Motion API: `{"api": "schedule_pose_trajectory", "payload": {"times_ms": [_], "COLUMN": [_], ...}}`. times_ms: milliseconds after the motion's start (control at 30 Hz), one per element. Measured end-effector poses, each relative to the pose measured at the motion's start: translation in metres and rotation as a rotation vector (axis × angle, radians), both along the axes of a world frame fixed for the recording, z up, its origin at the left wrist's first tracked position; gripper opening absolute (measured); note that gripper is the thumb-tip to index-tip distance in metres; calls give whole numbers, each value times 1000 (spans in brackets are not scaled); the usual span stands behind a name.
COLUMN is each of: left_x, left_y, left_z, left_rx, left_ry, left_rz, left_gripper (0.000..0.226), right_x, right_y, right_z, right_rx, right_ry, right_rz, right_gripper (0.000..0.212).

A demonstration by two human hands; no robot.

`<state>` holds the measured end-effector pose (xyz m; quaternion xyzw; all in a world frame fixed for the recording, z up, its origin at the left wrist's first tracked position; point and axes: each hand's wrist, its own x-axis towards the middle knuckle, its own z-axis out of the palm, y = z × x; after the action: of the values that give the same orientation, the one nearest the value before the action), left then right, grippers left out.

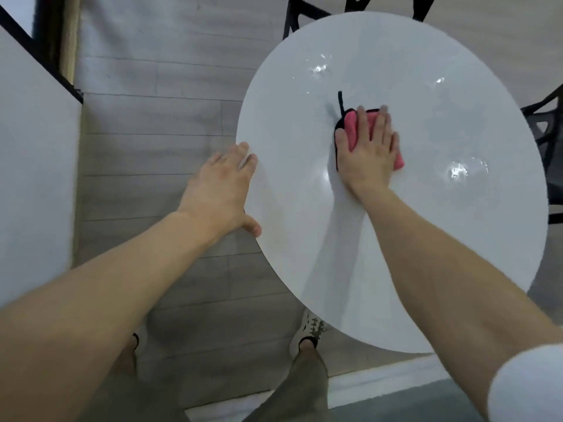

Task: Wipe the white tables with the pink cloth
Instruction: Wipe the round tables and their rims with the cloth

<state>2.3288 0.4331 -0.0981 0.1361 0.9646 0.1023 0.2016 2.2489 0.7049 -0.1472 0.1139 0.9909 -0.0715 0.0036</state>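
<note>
A round glossy white table (pixel 441 239) fills the right half of the head view. Near its middle lies a folded pink cloth (pixel 351 127) with a black edge and a black loop sticking out behind it. My right hand (pixel 367 153) lies flat on the cloth with straight spread fingers, pressing it onto the tabletop and covering most of it. My left hand (pixel 224 193) rests on the table's left rim, fingers straight over the edge and thumb against the rim below.
A second white tabletop (pixel 33 178) with a black frame stands at the far left. Black chairs (pixel 545 123) stand behind and to the right of the round table. Grey plank floor lies between the tables; my feet are by the table's near edge.
</note>
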Motion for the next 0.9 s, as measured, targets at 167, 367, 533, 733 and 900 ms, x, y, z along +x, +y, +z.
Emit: {"api": "schedule_pose_trajectory", "payload": {"times_ms": [167, 367, 533, 733, 900], "left_x": [7, 14, 50, 77, 72], "left_y": [-7, -5, 13, 28, 22], "left_z": [-6, -6, -16, -15, -21], "left_rx": [-57, -83, 20, 121, 198], "left_ry": [-8, -128, -150, -177, -270], "left_rz": [153, 350, 718, 965, 998], "left_gripper": [164, 81, 44, 23, 44], "right_x": [83, -5, -53, 68, -66], "right_y": [-64, 9, -17, -52, -60], "right_z": [4, 19, 12, 12, 15], "right_rx": [28, 78, 97, 72, 120], "right_ry": [-29, -102, -41, -69, -18], "right_rz": [877, 946, 678, 1564, 1246], "right_gripper": [66, 73, 81, 72, 79]}}
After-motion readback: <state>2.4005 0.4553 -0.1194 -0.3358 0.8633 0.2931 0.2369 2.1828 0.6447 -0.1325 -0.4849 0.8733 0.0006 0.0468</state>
